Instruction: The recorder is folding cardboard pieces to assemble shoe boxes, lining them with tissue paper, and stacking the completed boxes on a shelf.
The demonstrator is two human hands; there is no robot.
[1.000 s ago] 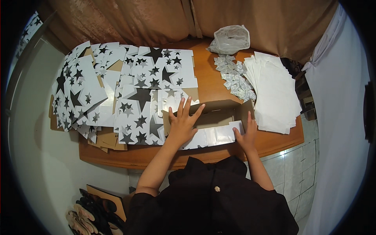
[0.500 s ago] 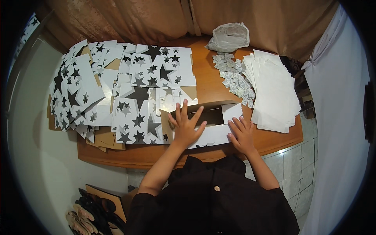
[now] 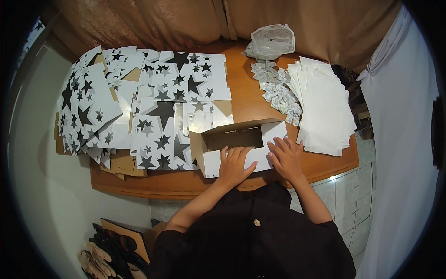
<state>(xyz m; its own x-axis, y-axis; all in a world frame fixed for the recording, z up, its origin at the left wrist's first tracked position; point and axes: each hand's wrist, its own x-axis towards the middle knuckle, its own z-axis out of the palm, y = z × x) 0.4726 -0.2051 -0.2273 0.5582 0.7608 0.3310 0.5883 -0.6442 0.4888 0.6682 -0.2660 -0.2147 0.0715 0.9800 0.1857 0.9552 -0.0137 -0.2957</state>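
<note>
A cardboard box (image 3: 234, 139), white outside and brown inside, stands with its top uncovered at the table's front edge. My left hand (image 3: 236, 166) grips its front wall, fingers bent over the upper edge and thumb stretched to the right. At the front right corner, my right hand (image 3: 287, 160) holds the same wall, its fingertips over the edge by a white side flap (image 3: 274, 131). A brown side panel (image 3: 197, 148) leans outward on the left. The wall's inner face under my fingers is hidden.
Flat white card sheets with black stars (image 3: 165, 135) are piled left of the box on the wooden table (image 3: 246, 88). Small clear sachets (image 3: 278, 93) lie at the right, between a plastic bag (image 3: 274, 42) and a stack of white paper (image 3: 325, 111). Shoes (image 3: 109, 253) sit on the floor.
My left hand has moved from the box's opening down onto its front wall and curled its fingers over the edge. The opening shows wider; my right hand has shifted slightly left.
</note>
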